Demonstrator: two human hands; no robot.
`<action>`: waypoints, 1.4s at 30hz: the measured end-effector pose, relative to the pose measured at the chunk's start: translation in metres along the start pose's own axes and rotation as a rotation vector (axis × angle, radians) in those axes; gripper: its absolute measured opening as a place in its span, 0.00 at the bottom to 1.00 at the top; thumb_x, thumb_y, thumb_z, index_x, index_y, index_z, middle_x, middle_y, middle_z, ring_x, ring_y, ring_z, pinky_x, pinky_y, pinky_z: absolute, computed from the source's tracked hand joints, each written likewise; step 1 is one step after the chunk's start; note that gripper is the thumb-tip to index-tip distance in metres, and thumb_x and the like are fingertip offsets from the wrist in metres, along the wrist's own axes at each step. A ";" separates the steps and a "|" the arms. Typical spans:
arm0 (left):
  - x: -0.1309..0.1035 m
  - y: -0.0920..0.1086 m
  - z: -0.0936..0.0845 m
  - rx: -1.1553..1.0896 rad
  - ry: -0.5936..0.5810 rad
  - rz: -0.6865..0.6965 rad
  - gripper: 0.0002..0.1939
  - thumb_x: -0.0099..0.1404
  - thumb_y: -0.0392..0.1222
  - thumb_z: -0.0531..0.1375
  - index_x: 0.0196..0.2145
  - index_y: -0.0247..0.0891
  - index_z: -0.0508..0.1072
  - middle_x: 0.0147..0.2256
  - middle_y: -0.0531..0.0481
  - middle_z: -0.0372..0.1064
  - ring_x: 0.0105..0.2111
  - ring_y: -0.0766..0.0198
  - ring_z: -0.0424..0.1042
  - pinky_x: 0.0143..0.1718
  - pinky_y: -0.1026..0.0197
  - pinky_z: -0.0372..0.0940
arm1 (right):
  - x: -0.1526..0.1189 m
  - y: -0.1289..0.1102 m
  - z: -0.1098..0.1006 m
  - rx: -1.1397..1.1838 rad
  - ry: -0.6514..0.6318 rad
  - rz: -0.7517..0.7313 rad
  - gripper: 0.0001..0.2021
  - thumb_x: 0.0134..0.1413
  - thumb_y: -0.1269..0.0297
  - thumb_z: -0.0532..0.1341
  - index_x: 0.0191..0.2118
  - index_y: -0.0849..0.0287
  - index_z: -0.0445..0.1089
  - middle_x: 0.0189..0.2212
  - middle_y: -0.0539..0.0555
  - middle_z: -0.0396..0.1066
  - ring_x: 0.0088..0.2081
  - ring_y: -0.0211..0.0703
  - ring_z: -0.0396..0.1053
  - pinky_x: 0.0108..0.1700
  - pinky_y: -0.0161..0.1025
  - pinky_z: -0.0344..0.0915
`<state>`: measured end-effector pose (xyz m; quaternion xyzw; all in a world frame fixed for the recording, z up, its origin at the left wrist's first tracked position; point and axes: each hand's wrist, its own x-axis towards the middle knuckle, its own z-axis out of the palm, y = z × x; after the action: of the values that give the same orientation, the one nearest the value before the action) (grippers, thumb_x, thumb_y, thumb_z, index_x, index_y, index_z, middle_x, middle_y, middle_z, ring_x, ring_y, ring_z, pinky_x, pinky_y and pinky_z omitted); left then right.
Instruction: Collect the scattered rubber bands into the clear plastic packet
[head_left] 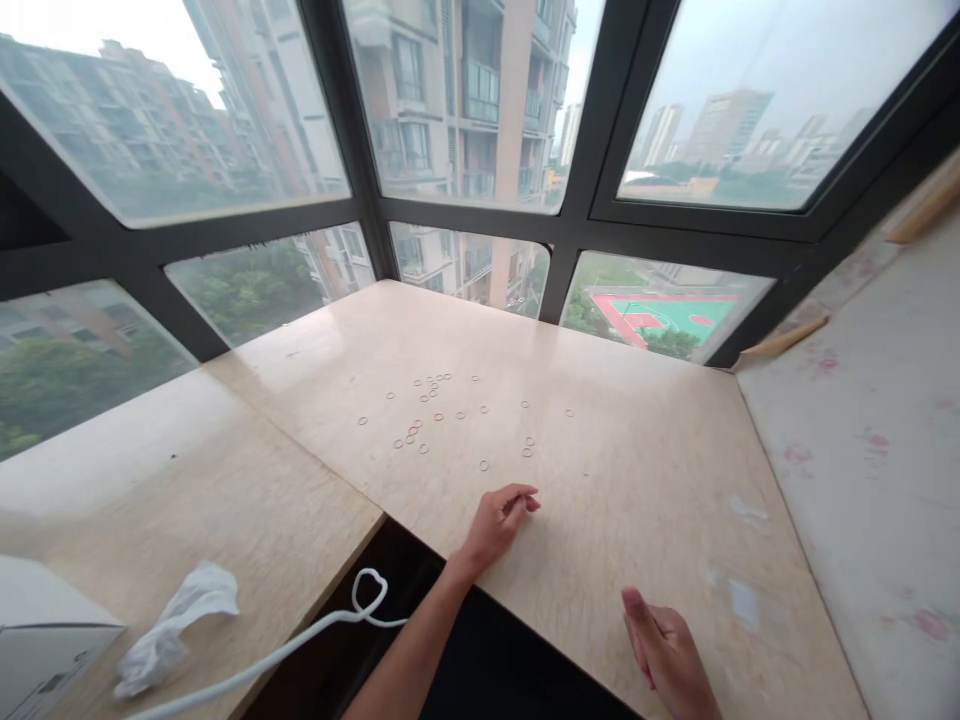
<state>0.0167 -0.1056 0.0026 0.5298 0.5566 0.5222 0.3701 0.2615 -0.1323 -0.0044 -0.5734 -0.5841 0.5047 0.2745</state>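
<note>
Many small thin rings lie scattered over the middle of the pale table (637, 470). Most look dark or grey, and a red ring (439, 417) lies among them. My left hand (504, 520) rests on the table just in front of the nearest ring (484, 466), its fingers bent together; whether anything is between the fingertips is too small to tell. To the lower right, my right hand (667, 645) is held over the table near its front edge, thumb raised and fingers curled in, with their inner side hidden. It is apart from the rings.
Clear plastic pieces (744, 604) lie at the right. On the left are a crumpled white tissue (180, 625), a white box (45, 640) and a white cable (300, 637) crossing the dark gap. Windows and a flowered wall (862, 450) border the table.
</note>
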 end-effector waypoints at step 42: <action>0.037 0.042 -0.052 -0.592 -0.103 -0.289 0.15 0.55 0.43 0.66 0.30 0.37 0.62 0.25 0.56 0.62 0.21 0.74 0.59 0.23 0.68 0.55 | -0.003 -0.006 0.000 -0.018 -0.002 -0.356 0.28 0.63 0.55 0.52 0.12 0.59 0.59 0.09 0.48 0.58 0.14 0.32 0.58 0.21 0.30 0.55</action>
<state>-0.0316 -0.0838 0.0578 0.3403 0.4306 0.5760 0.6058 0.2595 -0.1340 0.0012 -0.4630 -0.6811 0.4433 0.3538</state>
